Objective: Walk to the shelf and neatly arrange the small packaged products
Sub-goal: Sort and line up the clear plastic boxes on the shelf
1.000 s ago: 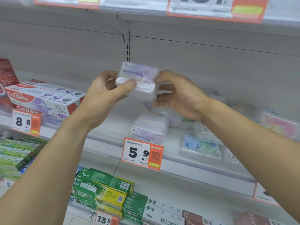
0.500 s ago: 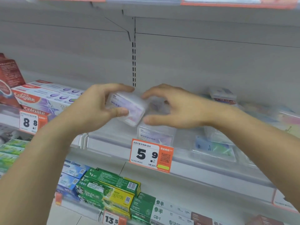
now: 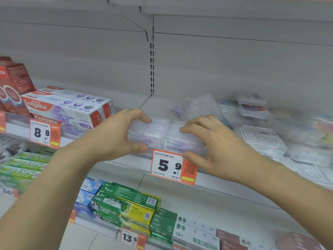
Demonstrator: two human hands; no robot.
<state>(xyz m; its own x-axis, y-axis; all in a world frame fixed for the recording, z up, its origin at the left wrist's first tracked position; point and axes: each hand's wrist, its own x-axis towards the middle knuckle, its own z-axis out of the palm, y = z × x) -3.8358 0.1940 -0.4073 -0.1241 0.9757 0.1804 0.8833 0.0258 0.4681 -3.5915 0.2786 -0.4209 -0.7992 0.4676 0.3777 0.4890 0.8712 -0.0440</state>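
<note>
Clear packet (image 3: 146, 134) in left grip (image 3: 117, 134), neighbouring packet (image 3: 182, 141) in right grip (image 3: 216, 147), on shelf (image 3: 126, 163).

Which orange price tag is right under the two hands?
The 5.9 tag, hanging on the shelf edge below the left hand and right hand. The 8.8 tag sits far left; the 13.5 tag is one shelf lower.

Two bare forearms in shot, no sleeves showing, left hand (image 3: 115, 136) and right hand (image 3: 214, 147) both without rings, watches or gloves.
</note>
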